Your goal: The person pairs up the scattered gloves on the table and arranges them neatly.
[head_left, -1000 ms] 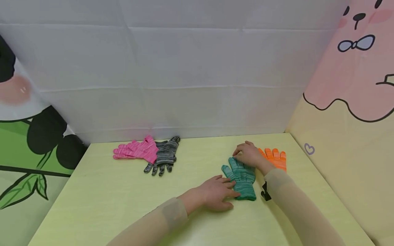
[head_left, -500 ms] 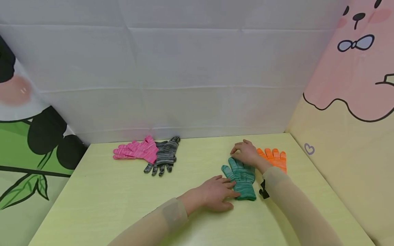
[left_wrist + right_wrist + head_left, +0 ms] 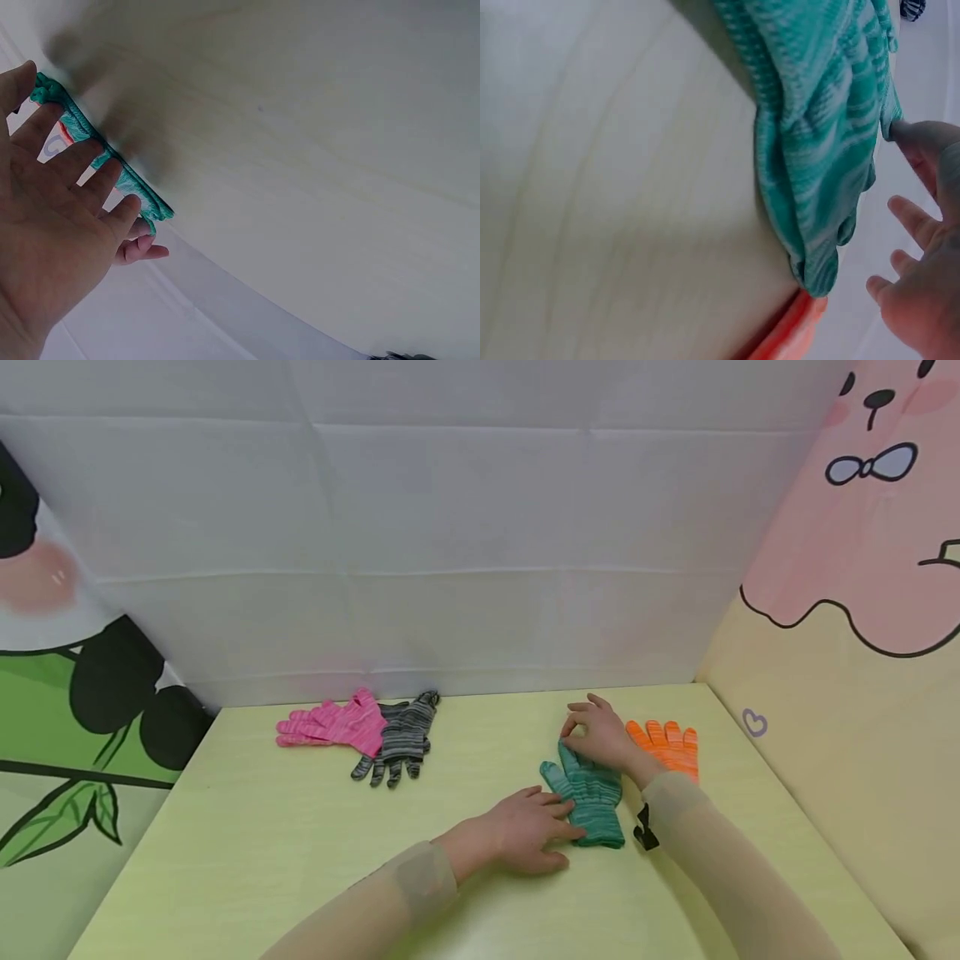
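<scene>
A teal striped knit glove point(image 3: 597, 806) lies flat on the table, fingers toward the back wall and cuff toward me. At its far end my right hand point(image 3: 602, 735) pinches the tip of one glove finger between thumb and forefinger, the other fingers spread. The right wrist view shows this pinch on the glove point(image 3: 821, 112) from the side. With fingers spread, my left hand point(image 3: 525, 832) rests against the left edge of the glove near its cuff. In the left wrist view that hand point(image 3: 64, 195) is seen from the palm side, fingertips at the cuff.
An orange glove point(image 3: 670, 745) lies right of the teal one, partly hidden by my right wrist. Left at the back, a pink glove pair point(image 3: 333, 727) overlaps grey-and-black striped gloves point(image 3: 405, 739). White cloth point(image 3: 450, 527) hangs behind the table point(image 3: 300, 843).
My right hand has shifted slightly left and away, and now its thumb and forefinger close on the teal glove's fingertip. My left hand has stayed in place.
</scene>
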